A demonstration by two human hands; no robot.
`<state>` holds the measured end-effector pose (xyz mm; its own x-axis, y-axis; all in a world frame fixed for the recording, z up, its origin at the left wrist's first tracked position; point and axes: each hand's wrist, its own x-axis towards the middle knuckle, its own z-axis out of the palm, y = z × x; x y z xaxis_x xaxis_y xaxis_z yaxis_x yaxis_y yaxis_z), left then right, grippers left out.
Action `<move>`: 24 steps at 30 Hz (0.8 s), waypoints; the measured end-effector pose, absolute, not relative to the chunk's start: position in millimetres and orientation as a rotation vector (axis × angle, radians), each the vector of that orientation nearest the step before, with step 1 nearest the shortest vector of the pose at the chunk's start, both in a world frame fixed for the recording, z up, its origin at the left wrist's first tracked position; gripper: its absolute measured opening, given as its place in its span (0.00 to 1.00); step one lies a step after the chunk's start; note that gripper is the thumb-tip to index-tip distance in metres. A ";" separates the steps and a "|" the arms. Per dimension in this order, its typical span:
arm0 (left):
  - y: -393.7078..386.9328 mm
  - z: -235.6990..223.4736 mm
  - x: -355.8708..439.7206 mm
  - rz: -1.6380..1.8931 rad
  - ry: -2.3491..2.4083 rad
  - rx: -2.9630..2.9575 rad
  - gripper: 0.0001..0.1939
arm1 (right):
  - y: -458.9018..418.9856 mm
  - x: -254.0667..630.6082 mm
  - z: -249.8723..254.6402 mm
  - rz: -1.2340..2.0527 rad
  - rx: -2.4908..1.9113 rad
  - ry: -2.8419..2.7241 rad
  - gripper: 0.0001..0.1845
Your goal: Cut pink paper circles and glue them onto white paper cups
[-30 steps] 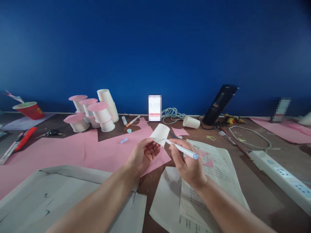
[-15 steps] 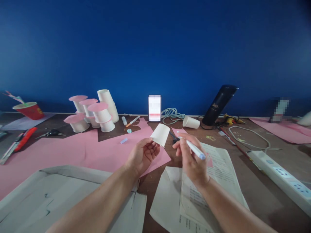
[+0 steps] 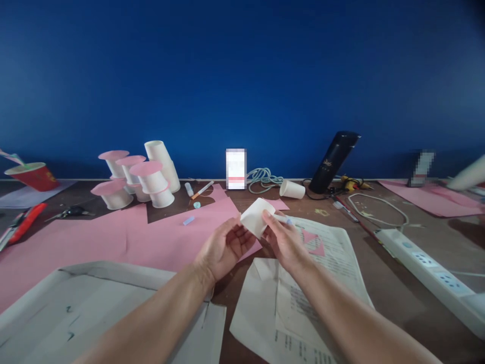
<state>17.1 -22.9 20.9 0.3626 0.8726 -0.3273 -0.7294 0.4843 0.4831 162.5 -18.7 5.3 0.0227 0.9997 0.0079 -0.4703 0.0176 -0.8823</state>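
Centrally, 1 white cup (image 3: 253,219) between left hand (image 3: 224,251) and right hand (image 3: 285,244).

at twelve o'clock in the view a blue wall (image 3: 242,76) is rising behind a lit, blurred screen (image 3: 236,164) that is standing near the centre, with a pale coiled cable (image 3: 265,178) lying just beside it. towards nine o'clock a red cup (image 3: 32,178) is holding thin coloured sticks (image 3: 13,157), while a red cutter (image 3: 26,223) and black keys (image 3: 74,211) are lying near it. round at three o'clock a black bottle (image 3: 333,164) is standing near the wall, a white power strip (image 3: 435,273) is stretching out towards four, and printed sheets (image 3: 337,253) are lying at five.
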 end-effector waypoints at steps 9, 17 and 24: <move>-21.3 13.7 24.1 1.094 0.764 0.310 0.02 | -12.5 173.3 -0.1 0.900 -1.176 -0.975 0.28; -14.6 9.8 22.7 1.176 0.698 0.249 0.03 | -38.8 177.5 17.7 0.248 -1.017 -1.557 0.15; -14.8 7.0 23.4 1.220 0.641 0.268 0.03 | -43.0 172.9 17.2 0.074 -0.985 -1.734 0.11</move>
